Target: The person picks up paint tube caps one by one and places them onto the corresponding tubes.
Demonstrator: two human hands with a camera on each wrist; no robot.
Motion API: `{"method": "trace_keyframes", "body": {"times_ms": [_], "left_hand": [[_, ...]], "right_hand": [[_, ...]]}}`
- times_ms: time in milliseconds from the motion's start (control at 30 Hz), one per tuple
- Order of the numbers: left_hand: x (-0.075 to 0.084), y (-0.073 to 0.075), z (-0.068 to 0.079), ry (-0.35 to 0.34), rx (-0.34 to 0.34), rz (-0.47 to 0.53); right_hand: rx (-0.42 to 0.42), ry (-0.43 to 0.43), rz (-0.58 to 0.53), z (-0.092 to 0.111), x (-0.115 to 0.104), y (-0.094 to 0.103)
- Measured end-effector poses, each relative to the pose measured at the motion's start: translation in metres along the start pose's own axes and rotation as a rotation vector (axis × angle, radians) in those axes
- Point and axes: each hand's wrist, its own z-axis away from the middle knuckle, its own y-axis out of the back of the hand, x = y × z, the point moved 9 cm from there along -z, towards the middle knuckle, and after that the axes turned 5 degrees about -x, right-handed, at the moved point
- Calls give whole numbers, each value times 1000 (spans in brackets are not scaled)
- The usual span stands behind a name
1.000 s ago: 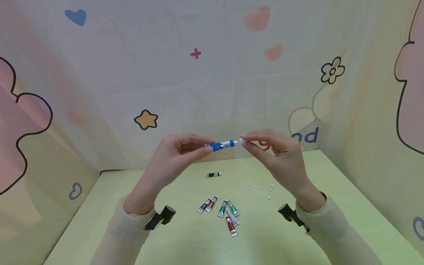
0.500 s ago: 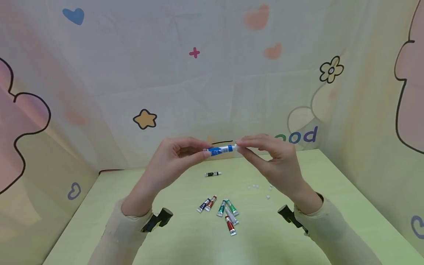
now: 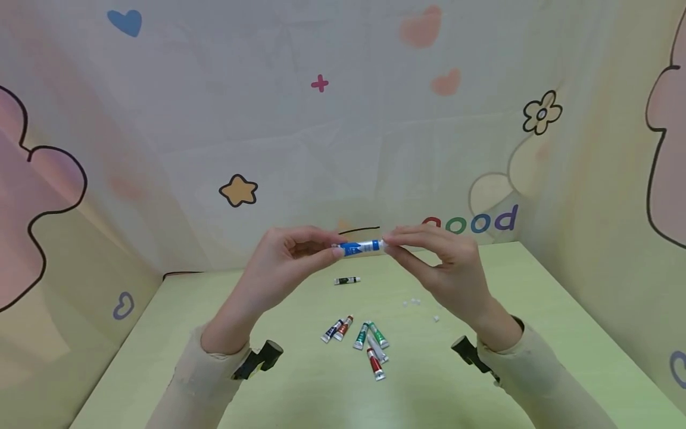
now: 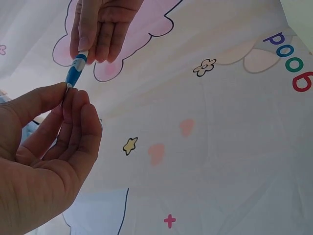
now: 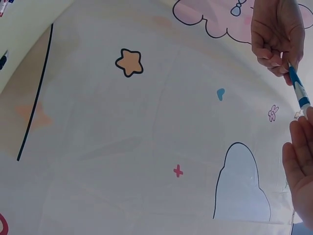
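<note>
A small blue paint tube [image 3: 360,247] is held level above the table in the head view. My left hand [image 3: 292,262] pinches its flat end between thumb and fingers. At the nozzle end, my right hand [image 3: 447,262] pinches the white cap [image 3: 383,243], which is mostly hidden by the fingertips. The left wrist view shows the tube [image 4: 76,71] running between the left hand [image 4: 58,137] and the right hand's fingers. In the right wrist view, the white cap end [image 5: 305,106] meets the right fingertips.
On the pale table [image 3: 300,387] lie a black paint tube [image 3: 347,280], a dark blue tube [image 3: 331,330], an orange-brown tube [image 3: 343,328], two green tubes [image 3: 370,335], a silvery-white tube [image 3: 377,348] and a red tube [image 3: 376,364]. Several small white caps [image 3: 412,302] lie to the right. Printed cloth surrounds the table.
The right hand has moved left and slightly down, bringing the cap from just off the nozzle onto it. Both hands are slightly lower; the tubes on the table have not moved.
</note>
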Motion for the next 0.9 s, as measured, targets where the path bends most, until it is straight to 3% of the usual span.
{"method": "trace_keyframes", "body": {"times_ms": [200, 433, 667, 800, 900], "left_hand": [[7, -2, 2, -87, 19, -56], [26, -9, 11, -349, 70, -213], [38, -21, 24, -597, 118, -479], [42, -28, 30, -690, 132, -601], [42, -31, 33, -730, 133, -637]], "right_hand": [[-19, -35, -51, 3, 6, -2], [-72, -297, -210, 14, 24, -11], [-126, -498, -313, 25, 38, -18], [-145, -580, -385, 30, 43, -22], [-147, -616, -430, 33, 45, -25]]}}
